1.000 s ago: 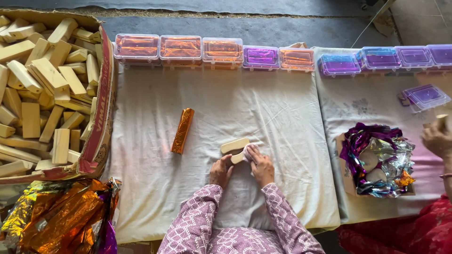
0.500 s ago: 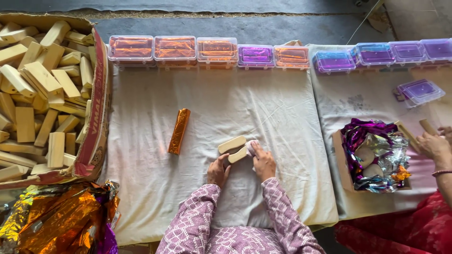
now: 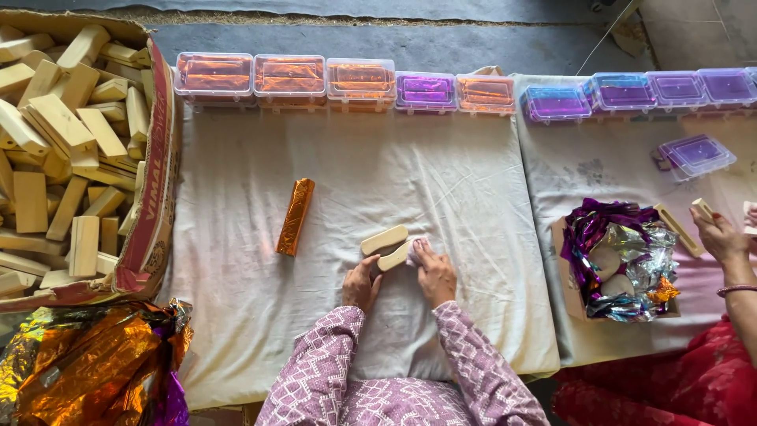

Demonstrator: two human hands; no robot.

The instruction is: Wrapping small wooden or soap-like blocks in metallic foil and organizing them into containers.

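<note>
Resting on the white cloth near its front edge, two pale wooden blocks lie side by side, and the left hand and right hand both close their fingers on the nearer block's ends. They look light, stiff and smooth-sided, so a pinch across the long flat faces should hold them without slipping. A foil-wrapped bar lies apart to the left, well short of the cardboard box of blocks.
</note>
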